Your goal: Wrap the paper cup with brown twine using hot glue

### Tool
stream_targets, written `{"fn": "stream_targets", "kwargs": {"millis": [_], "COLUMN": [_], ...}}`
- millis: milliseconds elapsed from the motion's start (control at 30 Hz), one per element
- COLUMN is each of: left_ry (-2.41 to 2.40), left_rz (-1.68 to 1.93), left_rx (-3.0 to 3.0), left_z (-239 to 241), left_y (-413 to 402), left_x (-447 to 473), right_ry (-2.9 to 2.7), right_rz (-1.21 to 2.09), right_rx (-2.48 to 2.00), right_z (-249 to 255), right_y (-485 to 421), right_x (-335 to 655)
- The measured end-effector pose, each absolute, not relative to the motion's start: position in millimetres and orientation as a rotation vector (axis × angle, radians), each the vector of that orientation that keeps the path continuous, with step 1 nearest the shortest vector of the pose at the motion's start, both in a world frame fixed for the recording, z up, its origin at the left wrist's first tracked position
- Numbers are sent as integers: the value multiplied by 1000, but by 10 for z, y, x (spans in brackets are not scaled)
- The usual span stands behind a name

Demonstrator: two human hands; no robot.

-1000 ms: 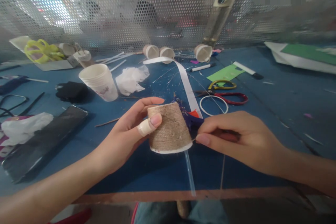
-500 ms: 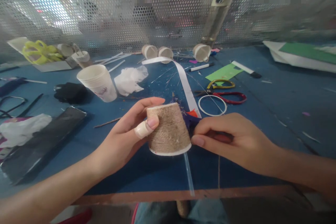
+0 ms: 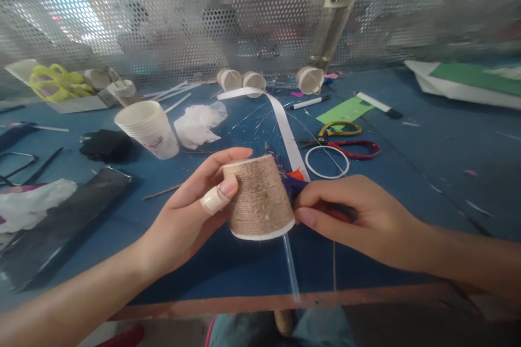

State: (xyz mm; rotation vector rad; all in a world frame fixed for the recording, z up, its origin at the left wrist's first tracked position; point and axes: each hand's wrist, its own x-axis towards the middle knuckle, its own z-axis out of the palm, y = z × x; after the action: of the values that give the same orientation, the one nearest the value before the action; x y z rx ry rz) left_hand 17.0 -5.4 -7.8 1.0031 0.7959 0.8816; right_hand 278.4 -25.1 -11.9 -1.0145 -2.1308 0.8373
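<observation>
My left hand (image 3: 199,200) holds a paper cup (image 3: 260,200) wrapped in brown twine, wide white rim downward. Its thumb, bandaged with white tape, presses the cup's left side. At the cup's lower right, my right hand (image 3: 345,214) is closed, thumb and forefinger pinched close to the rim. A strand of twine (image 3: 334,265) hangs below that hand toward the table edge; the pinched part is hidden. Behind the cup, partly covered, is a dark blue glue gun (image 3: 293,184) with an orange trigger. A clear glue stick (image 3: 291,268) sticks out below it.
Beyond my hands lie scissors (image 3: 358,149), a white ring (image 3: 328,162), a white paper strip (image 3: 285,130) and green paper (image 3: 344,111). Stacked paper cups (image 3: 148,130), crumpled white plastic (image 3: 199,124) and a black package (image 3: 61,227) are on the left. A perforated metal screen (image 3: 163,27) stands behind.
The view has shifted slightly, so everything sits a little further left. The cup has tilted a little in my left hand; my right hand stays beside the rim.
</observation>
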Motion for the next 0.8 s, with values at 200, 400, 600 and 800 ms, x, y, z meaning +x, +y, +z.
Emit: {"fn": "stream_targets", "kwargs": {"millis": [200,400,600,800], "left_ry": [749,671,617,687], "left_rz": [878,890,820,758], "left_rx": [1034,1045,1074,1113], "left_z": [-142,-179,-239,-221], "left_y": [-24,-16,-20,-42], "left_x": [137,131,102,65], "right_ry": [-2165,-2201,-2239,-2264], "right_rz": [741,570,462,384], "right_rx": [-998,-975,-952,-871], "right_z": [-114,-136,-177,-162], "right_y": [-258,-273,-303,-313], "right_x": [2790,2789,2737,2698]}}
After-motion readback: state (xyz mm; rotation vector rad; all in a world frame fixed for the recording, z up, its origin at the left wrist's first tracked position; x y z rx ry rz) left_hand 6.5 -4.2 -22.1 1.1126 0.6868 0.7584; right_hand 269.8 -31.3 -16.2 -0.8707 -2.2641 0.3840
